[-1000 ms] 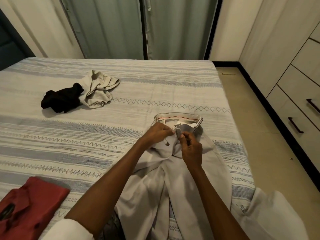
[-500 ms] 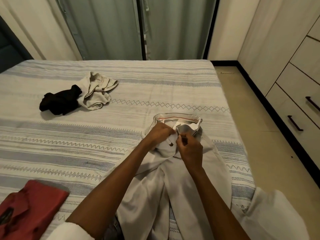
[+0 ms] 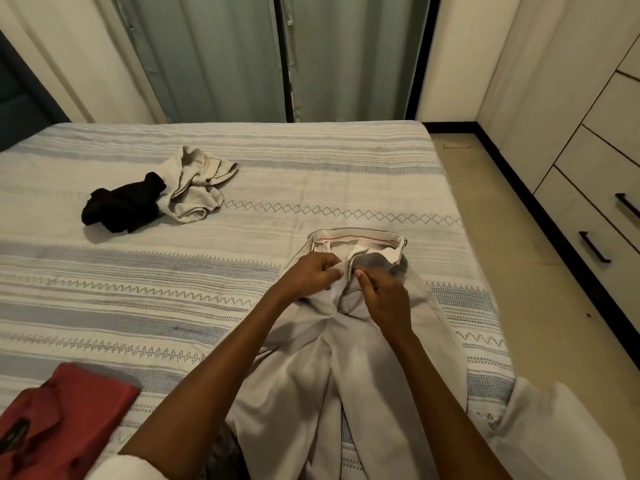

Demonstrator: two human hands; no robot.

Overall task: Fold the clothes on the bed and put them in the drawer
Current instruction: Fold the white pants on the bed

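Striped bedding covers the bed [image 3: 242, 188] on which the work is shown, with curtains behind and a drawer unit [image 3: 595, 216] at the right. Pale grey trousers [image 3: 311, 382] are laid on the near right part of the bed, front side up. Their long axis runs from the person toward the curtains: the waistband [image 3: 358, 237] points away, at the far end, and the legs trail back toward the near edge, where they are cut off by the frame. The fly region lies directly between the two hands, just short of the waistband. The left flap of the fly is pinched in the curled fingers of the left hand [image 3: 311, 273]; the right flap is pinched by the right hand [image 3: 384, 299], thumb and fingertips closed on the cloth. The two grips are almost touching, and both hands are equally near the closure. The fastening of the waist is judged to be in hand, folding proper not yet begun; whether a button or hook is engaged cannot be told. Further out, a black garment [image 3: 124, 206] and a crumpled beige garment [image 3: 197, 188] lie touching one another on the far left, well apart from the trousers. A folded red shirt [image 3: 62, 417] rests at the near left corner.
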